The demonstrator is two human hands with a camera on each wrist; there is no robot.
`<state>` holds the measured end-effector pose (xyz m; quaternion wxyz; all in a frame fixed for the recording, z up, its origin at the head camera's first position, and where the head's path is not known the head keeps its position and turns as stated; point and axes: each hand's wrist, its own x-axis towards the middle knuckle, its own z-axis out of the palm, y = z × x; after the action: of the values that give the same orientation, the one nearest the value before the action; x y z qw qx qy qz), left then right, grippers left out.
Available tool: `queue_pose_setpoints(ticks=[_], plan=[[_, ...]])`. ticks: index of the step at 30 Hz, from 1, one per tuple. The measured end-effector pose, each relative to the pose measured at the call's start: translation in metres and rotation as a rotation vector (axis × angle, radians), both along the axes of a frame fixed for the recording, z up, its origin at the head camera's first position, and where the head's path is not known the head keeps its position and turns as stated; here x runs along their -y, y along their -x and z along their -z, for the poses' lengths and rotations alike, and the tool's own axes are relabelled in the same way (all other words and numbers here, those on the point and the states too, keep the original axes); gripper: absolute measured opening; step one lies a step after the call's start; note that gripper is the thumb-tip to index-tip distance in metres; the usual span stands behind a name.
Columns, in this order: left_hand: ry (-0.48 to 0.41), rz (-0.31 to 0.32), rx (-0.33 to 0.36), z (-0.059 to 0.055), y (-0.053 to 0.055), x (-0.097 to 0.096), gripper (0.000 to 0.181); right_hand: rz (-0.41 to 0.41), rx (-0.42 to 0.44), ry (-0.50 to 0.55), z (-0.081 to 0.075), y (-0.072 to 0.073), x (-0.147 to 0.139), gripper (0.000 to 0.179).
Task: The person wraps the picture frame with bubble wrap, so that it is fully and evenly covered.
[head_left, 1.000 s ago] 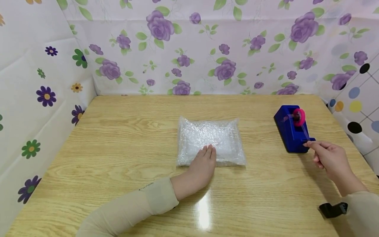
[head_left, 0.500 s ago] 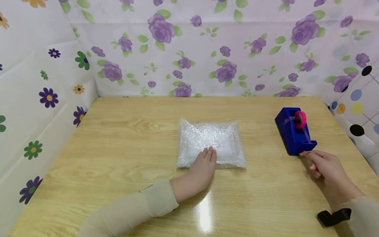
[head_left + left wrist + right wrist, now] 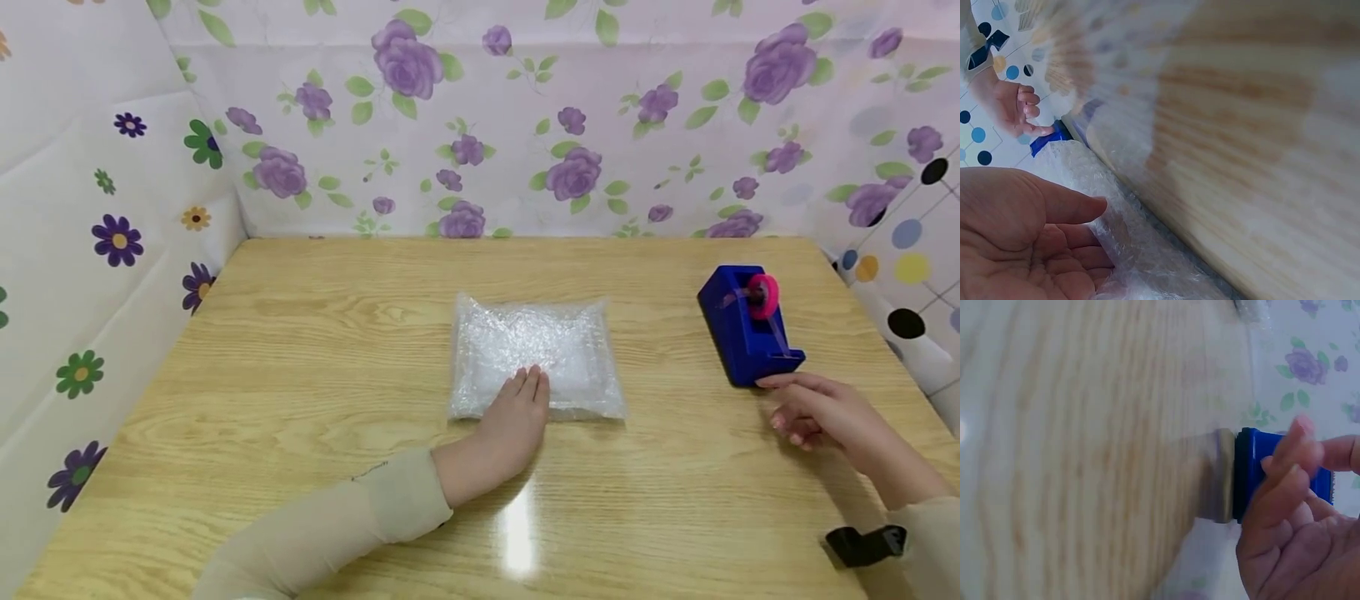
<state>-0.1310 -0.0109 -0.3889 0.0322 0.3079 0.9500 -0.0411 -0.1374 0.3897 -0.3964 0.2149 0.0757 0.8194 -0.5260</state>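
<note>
A flat package in clear bubble wrap lies mid-table. My left hand rests on its near edge, fingers straight and together; the left wrist view shows the palm side of this hand against the bubble wrap. At the right stands a blue tape dispenser with a pink tape roll, a strip running down to its cutter end. Just in front of it is my right hand, index finger extended towards its base, other fingers loosely curled. I see nothing held there, though fingers partly hide the dispenser in the right wrist view.
The wood-grain table stretches around the package. Behind it hangs a purple-flowered sheet, and patterned sheets close off the left and right sides. A black strap is at the right sleeve.
My right thumb and index finger have left the dispenser's cutter end, moved down towards me and come apart. The left hand and package have stayed in place; the head view shifts slightly.
</note>
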Motion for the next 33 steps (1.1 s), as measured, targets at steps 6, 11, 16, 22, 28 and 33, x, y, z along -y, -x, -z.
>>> queue_pose_setpoints(ticks=[6,11,16,22,28,33], plan=[[0.003,-0.003,0.019,-0.001,-0.001,0.0,0.041,-0.17,-0.041,0.078,-0.001,-0.001,0.0,0.039],[-0.006,-0.012,0.004,-0.001,-0.002,0.001,0.04,-0.315,-0.118,0.158,-0.005,-0.001,0.007,0.051],[-0.008,-0.011,-0.006,-0.001,-0.001,0.001,0.041,-0.408,-0.199,0.167,-0.008,-0.001,0.016,0.059],[-0.014,-0.005,-0.004,-0.001,0.0,0.001,0.042,-0.462,-0.258,0.184,-0.009,0.0,0.025,0.065],[-0.03,-0.024,0.026,0.0,0.0,0.001,0.043,-0.468,-0.331,0.133,-0.012,0.003,0.037,0.07],[-0.03,-0.03,0.024,0.0,0.0,0.001,0.043,-0.461,-0.391,0.056,-0.019,0.005,0.053,0.07]])
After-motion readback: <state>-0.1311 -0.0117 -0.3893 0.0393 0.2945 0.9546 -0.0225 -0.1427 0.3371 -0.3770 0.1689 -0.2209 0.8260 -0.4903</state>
